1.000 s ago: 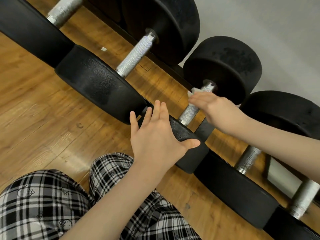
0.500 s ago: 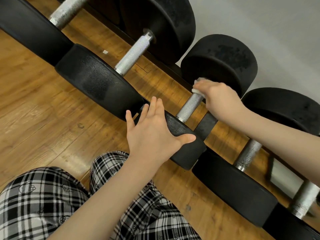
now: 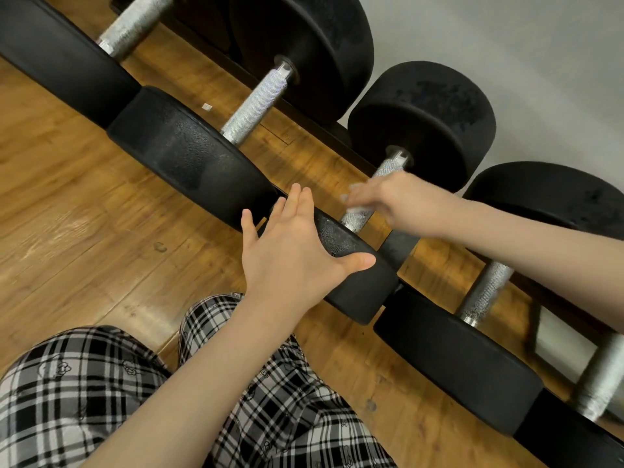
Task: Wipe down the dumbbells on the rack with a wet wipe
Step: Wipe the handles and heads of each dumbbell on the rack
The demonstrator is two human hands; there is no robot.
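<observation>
Left hand (image 3: 290, 251): centre frame, fingers straight and spread, thumb out right.
Right hand (image 3: 395, 204): centre right, blurred, fingers curled, pinching something white.

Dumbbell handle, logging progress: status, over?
Left hand flat on near weight head. Right hand rubbing wet wipe on dumbbell handle. Nothing blocking.

The right hand (image 3: 401, 204) slid the wipe (image 3: 354, 206) down the handle (image 3: 374, 194).

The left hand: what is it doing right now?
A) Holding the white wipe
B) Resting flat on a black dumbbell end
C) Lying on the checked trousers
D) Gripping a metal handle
B: the left hand lies with straight fingers on the black dumbbell end, while the right hand holds the wipe.
</observation>
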